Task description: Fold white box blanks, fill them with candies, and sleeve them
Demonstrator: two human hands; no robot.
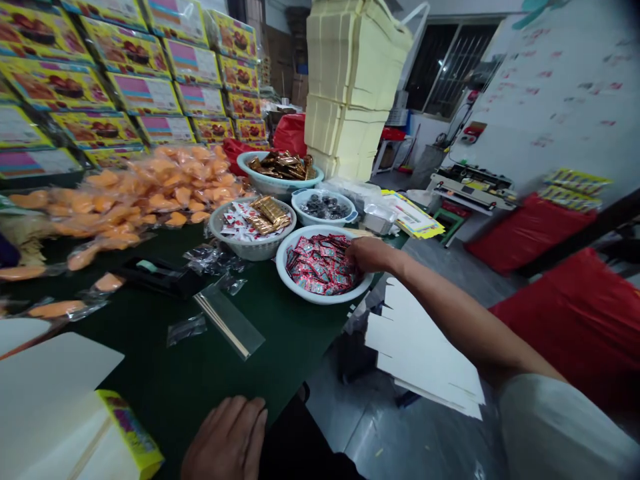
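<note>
My right hand [373,255] reaches over the rim of a pale blue bowl [320,299] filled with small red and green printed sachets [320,265]. Its fingers are curled together among the sachets at the bowl's right side; what lies between the fingertips is hidden. Down at the table's near edge, my left hand [227,437] rests flat with its fingers side by side and nothing in it. To its left stands an open carton [55,400] with a yellow printed side. A clear packet of wooden sticks [225,323] lies beyond that hand.
More bowls hold red-white and gold packets [255,220], dark wrapped pieces [325,207] and gold-brown packets [283,165]. Bagged orange pieces [165,180] pile up at left, near a black tape dispenser [160,277]. White card sheets [420,350] sit below the table's right edge.
</note>
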